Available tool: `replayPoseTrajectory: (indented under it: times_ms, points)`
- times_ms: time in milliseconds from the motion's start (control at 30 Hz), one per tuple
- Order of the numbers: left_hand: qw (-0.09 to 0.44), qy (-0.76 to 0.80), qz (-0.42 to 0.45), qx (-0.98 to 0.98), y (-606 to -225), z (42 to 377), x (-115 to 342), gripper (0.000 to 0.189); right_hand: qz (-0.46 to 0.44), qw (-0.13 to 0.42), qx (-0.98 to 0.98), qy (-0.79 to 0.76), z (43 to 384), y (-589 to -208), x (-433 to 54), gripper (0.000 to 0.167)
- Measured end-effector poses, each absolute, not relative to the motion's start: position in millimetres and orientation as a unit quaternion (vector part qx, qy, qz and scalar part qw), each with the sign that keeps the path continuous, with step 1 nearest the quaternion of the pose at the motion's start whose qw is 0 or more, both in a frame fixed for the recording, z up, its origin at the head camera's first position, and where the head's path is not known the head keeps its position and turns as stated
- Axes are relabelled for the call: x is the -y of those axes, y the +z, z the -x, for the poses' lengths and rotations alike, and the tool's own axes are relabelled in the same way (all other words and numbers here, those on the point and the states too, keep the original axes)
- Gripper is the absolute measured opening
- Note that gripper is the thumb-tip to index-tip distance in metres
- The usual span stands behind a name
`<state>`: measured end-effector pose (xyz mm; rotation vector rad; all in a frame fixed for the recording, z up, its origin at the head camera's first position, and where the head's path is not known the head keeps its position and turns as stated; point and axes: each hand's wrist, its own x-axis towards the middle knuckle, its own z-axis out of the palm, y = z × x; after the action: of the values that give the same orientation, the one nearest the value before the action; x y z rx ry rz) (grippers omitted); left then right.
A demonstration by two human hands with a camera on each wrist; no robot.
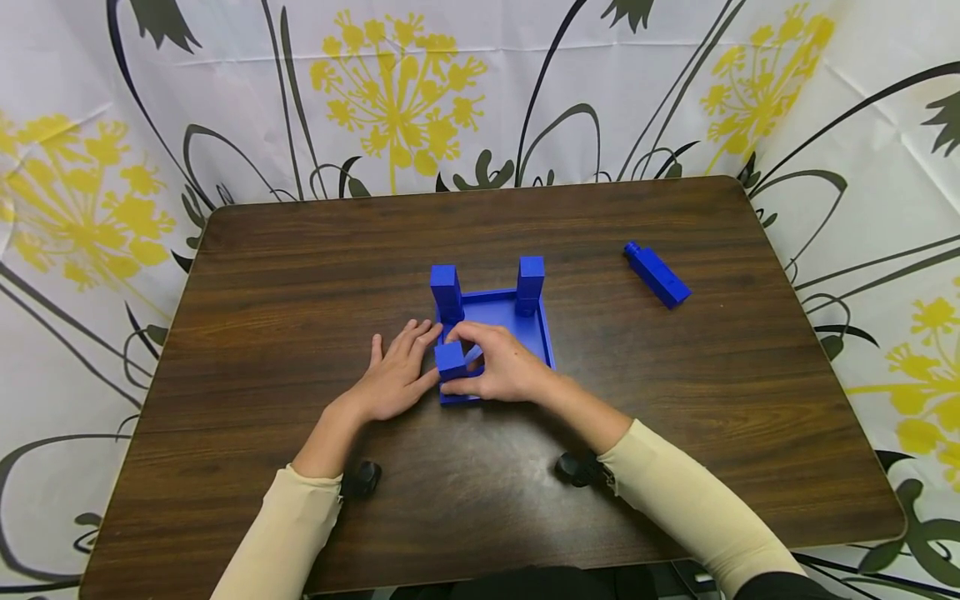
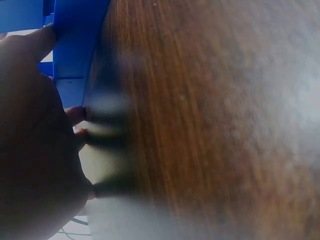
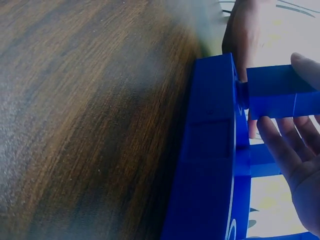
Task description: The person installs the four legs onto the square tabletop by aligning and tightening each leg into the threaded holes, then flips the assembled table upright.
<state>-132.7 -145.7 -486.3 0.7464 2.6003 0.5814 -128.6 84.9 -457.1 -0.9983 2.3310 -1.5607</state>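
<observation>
A shallow blue square tray (image 1: 547, 337) lies on the table with a raised rim. Upright blue posts stand at its far left corner (image 1: 446, 287) and far right corner (image 1: 530, 279). At the near left corner, my right hand (image 1: 506, 364) holds another blue square post (image 1: 451, 360) between thumb and fingers. In the right wrist view a narrow neck shows between this post (image 3: 275, 92) and the tray's rim (image 3: 212, 140). My left hand (image 1: 395, 375) lies with fingers extended along the tray's left side, its fingertips touching or very near the rim. Part of the tray is hidden under my right hand.
A loose blue post (image 1: 657, 275) with a round peg at one end lies on its side at the right. The brown wood-grain table (image 1: 300, 267) ends at a flower-patterned cloth (image 1: 247, 92) behind. Dark wrist devices (image 1: 576, 469) hang beneath both forearms.
</observation>
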Motion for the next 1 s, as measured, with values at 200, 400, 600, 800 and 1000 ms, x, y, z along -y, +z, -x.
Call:
replayPoseTrajectory:
  times_ms: [200, 400, 600, 800, 1000]
  points:
    - [0.188, 0.209, -0.266, -0.922, -485.4, 132.2, 145.7, 0.068, 0.332, 0.064, -0.789, -0.514, 127.0, -458.2, -83.6, 0.039]
    - [0.181, 0.215, -0.264, -0.923, -490.5, 132.3, 146.0, 0.069, 0.336, 0.054, -0.797, -0.500, 126.1, -456.7, -83.0, 0.039]
    - [0.172, 0.233, -0.264, -0.920, -487.7, 130.5, 144.6, 0.068, 0.339, 0.042, -0.815, -0.468, 125.2, -455.6, -84.4, 0.044]
    - [0.181, 0.224, -0.261, -0.921, -484.4, 129.7, 144.2, 0.063, 0.341, 0.052, -0.811, -0.473, 124.5, -455.0, -85.8, 0.048]
    - [0.185, 0.214, -0.260, -0.923, -483.4, 130.5, 144.3, 0.059, 0.355, 0.077, -0.788, -0.497, 125.4, -454.7, -86.6, 0.051]
